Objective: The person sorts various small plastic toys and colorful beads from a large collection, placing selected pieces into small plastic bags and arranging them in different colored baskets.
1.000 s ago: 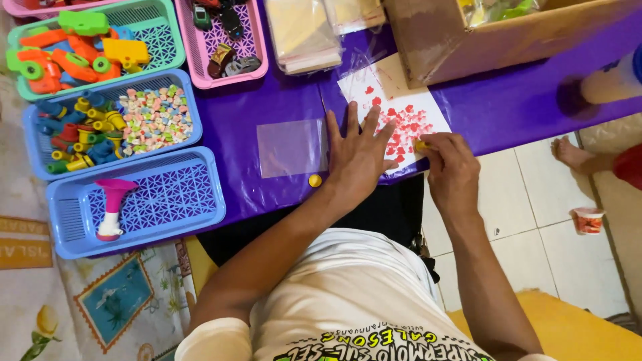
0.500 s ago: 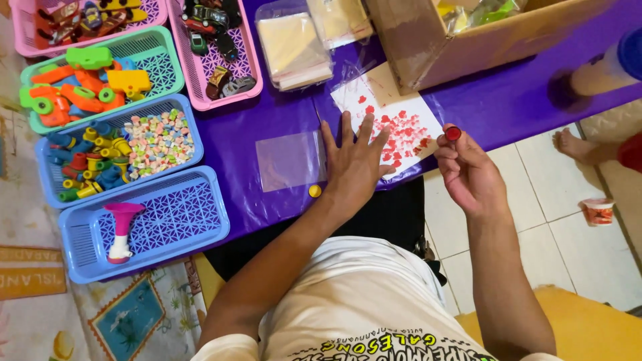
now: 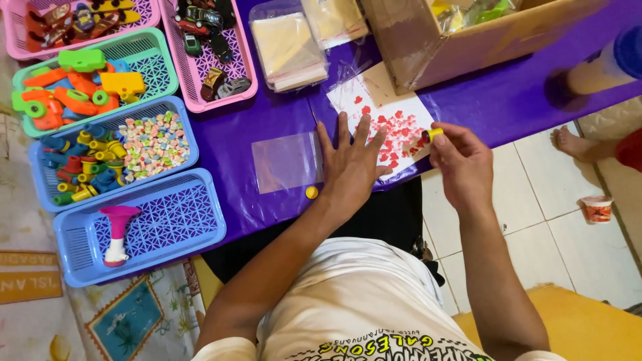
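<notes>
Left hand (image 3: 351, 164) spread flat on paper (image 3: 391, 120); right hand (image 3: 461, 164) pinching small stamp (image 3: 431, 134), tip pointing left toward paper edge.

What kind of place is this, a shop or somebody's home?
Probably a small toy stall or home packing table: plastic baskets of little toys sit on a purple-covered table, beside a cardboard box and clear bags.

Purple-covered table (image 3: 508, 100) over pale tiled floor (image 3: 535, 227).
</notes>
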